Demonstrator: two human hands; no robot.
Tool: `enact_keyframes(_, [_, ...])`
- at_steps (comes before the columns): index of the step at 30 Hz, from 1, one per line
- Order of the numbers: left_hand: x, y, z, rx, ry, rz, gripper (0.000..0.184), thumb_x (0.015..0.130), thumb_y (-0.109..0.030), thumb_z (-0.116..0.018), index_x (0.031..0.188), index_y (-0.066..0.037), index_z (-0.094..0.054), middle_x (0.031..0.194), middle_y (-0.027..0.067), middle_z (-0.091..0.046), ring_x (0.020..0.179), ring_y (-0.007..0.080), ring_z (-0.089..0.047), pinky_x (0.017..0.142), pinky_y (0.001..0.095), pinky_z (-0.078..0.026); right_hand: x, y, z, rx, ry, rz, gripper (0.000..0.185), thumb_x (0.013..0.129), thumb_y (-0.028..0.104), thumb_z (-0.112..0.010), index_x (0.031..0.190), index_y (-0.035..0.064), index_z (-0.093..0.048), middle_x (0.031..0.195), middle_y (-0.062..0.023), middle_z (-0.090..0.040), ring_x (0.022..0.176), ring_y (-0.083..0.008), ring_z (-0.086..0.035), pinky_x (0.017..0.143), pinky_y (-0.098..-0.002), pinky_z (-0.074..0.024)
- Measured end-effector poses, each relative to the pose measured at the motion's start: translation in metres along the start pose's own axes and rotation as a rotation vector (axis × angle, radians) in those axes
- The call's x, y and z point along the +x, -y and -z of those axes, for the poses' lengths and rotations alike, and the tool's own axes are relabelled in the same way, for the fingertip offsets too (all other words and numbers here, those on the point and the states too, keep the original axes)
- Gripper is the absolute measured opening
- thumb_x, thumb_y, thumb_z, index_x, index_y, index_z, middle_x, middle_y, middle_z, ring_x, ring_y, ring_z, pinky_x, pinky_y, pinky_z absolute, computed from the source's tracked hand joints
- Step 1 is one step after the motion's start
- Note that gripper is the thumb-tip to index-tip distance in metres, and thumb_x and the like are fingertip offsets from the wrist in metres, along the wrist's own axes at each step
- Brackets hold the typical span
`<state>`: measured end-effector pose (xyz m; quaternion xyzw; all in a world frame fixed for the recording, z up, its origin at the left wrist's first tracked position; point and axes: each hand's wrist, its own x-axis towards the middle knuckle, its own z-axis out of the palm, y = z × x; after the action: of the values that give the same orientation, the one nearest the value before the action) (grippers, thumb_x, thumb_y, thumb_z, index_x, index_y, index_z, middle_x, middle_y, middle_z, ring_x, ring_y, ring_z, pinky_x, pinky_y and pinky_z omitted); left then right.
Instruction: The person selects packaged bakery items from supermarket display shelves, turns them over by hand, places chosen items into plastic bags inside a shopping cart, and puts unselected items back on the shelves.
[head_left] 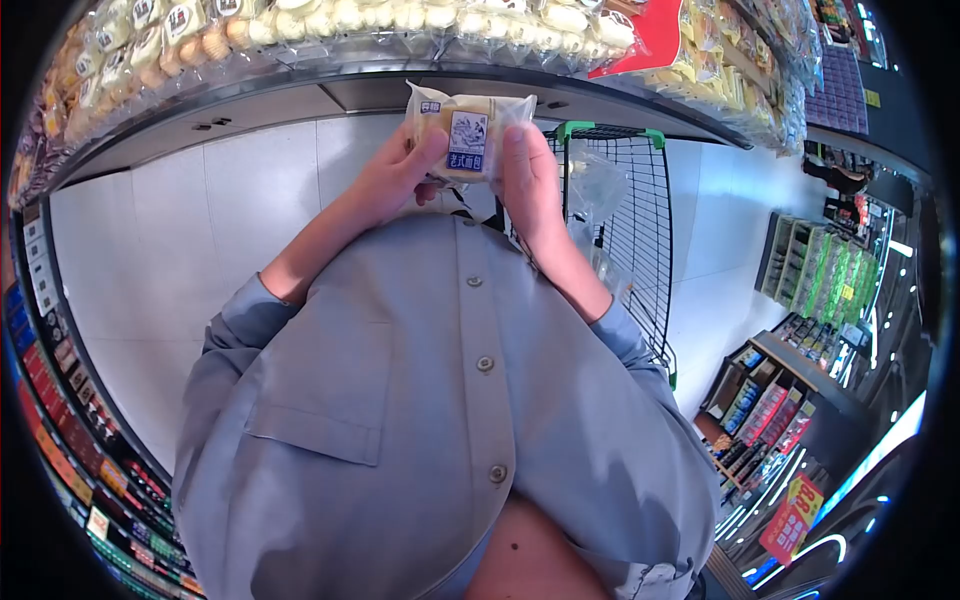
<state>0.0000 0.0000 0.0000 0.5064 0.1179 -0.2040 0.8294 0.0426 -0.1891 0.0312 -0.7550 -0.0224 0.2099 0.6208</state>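
I wear a grey-blue, long-sleeved shirt (420, 370) with a buttoned front placket and a stitched chest pocket (325, 395).

Between the fingers (516, 144), I read "老式面包" on the bread packet (500, 112)'s blue-and-white label (468, 160); its smaller print is illegible.

Shop | packaged-goods display (330, 25) | shopping cart (645, 225) | red price sign (793, 518) | stocked shelves (80, 430)
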Motion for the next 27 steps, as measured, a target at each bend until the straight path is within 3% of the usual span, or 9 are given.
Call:
enact_keyframes(5, [-0.008,0.002,0.015,0.101,0.186,-0.163,0.048,0.097,-0.049,-0.056,0.121,-0.008,-0.052,0.087,0.002,-0.062,0.056,0.0059,-0.049,0.051,0.0221,-0.045,-0.001,0.012,-0.014,0.021,-0.011,0.115,0.038,0.106,0.032,-0.04,0.111,0.0002,-0.061,0.094,-0.0048,-0.066,0.086,-0.0093,-0.056,0.078,-0.0267,-0.0471])
enact_keyframes(14, [-0.017,-0.005,0.017,-0.07,0.196,-0.148,0.047,0.098,-0.05,-0.052,0.118,-0.007,-0.057,0.095,0.0044,-0.068,0.083,0.0103,-0.066,0.058,0.0247,-0.052,-0.018,0.014,-0.024,0.004,-0.059,0.153,0.034,0.106,0.028,-0.042,0.111,0.0013,-0.062,0.095,-0.0034,-0.065,0.087,-0.009,-0.055,0.081,-0.0259,-0.0458])
enact_keyframes(20, [-0.016,-0.009,0.018,-0.042,0.135,-0.179,0.04,0.099,-0.042,-0.055,0.118,-0.007,-0.057,0.094,0.002,-0.068,0.079,0.0074,-0.064,0.057,0.0223,-0.05,-0.026,0.014,-0.018,-0.066,-0.055,0.107,0.03,0.105,0.024,-0.044,0.119,0.0013,-0.058,0.098,-0.0035,-0.064,0.089,-0.01,-0.056,0.083,-0.0258,-0.0458])
enact_keyframes(22, [-0.019,-0.019,0.014,0.026,0.05,-0.255,0.039,0.098,-0.036,-0.057,0.123,-0.006,-0.054,0.101,0.003,-0.066,0.084,0.0088,-0.064,0.062,0.0225,-0.051,-0.029,0.019,-0.02,0.042,-0.088,0.065,0.045,0.102,0.028,-0.051,0.138,0.0028,-0.044,0.118,-0.009,-0.059,0.097,-0.0112,-0.059,0.084,-0.0242,-0.047])
enact_keyframes(23, [-0.02,-0.022,0.011,0.107,-0.031,-0.315,0.039,0.098,-0.03,-0.059,0.128,-0.005,-0.051,0.108,0.0041,-0.065,0.09,0.0103,-0.064,0.068,0.0227,-0.053,-0.029,0.018,-0.02,0.03,-0.079,0.066,0.045,0.102,0.028,-0.051,0.138,0.0028,-0.044,0.118,-0.009,-0.059,0.097,-0.0112,-0.059,0.084,-0.0242,-0.047])
enact_keyframes(24, [-0.018,-0.022,0.008,0.098,-0.036,-0.323,0.039,0.098,-0.03,-0.059,0.128,-0.005,-0.051,0.108,0.0041,-0.065,0.09,0.0103,-0.064,0.068,0.0227,-0.053,-0.028,0.014,-0.02,0.046,-0.051,0.123,0.057,0.098,0.025,-0.057,0.145,0.0047,-0.031,0.128,-0.0118,-0.051,0.107,-0.0164,-0.054,0.09,-0.0289,-0.046])
enact_keyframes(25, [-0.017,-0.021,0.005,0.079,-0.025,-0.427,0.05,0.095,-0.025,-0.063,0.135,-0.004,-0.044,0.119,0.0068,-0.06,0.101,0.0134,-0.06,0.078,0.0264,-0.051,-0.028,0.011,-0.019,0.062,-0.024,0.179,0.075,0.095,0.023,-0.063,0.153,0.0066,-0.019,0.139,-0.0146,-0.043,0.117,-0.0216,-0.05,0.096,-0.0336,-0.0449])
enact_keyframes(26, [-0.015,-0.02,0.001,0.062,-0.013,-0.532,0.062,0.092,-0.021,-0.067,0.143,-0.003,-0.037,0.131,0.0095,-0.054,0.112,0.0166,-0.057,0.088,0.03,-0.05,-0.029,0.012,-0.018,0.127,0.08,0.168,0.092,0.089,0.025,-0.07,0.155,0.0061,-0.009,0.152,-0.0178,-0.025,0.134,-0.0289,-0.037,0.106,-0.0401,-0.0382])
enact_keyframes(27, [-0.017,-0.023,-0.001,0.055,-0.015,-0.54,0.062,0.092,-0.021,-0.067,0.143,-0.003,-0.037,0.131,0.0095,-0.054,0.112,0.0166,-0.057,0.088,0.03,-0.05,-0.032,0.021,-0.02,0.035,0.116,0.135,0.101,0.087,0.031,-0.073,0.155,0.0042,-0.003,0.155,-0.0185,-0.021,0.14,-0.0297,-0.03,0.112,-0.0426,-0.0305])
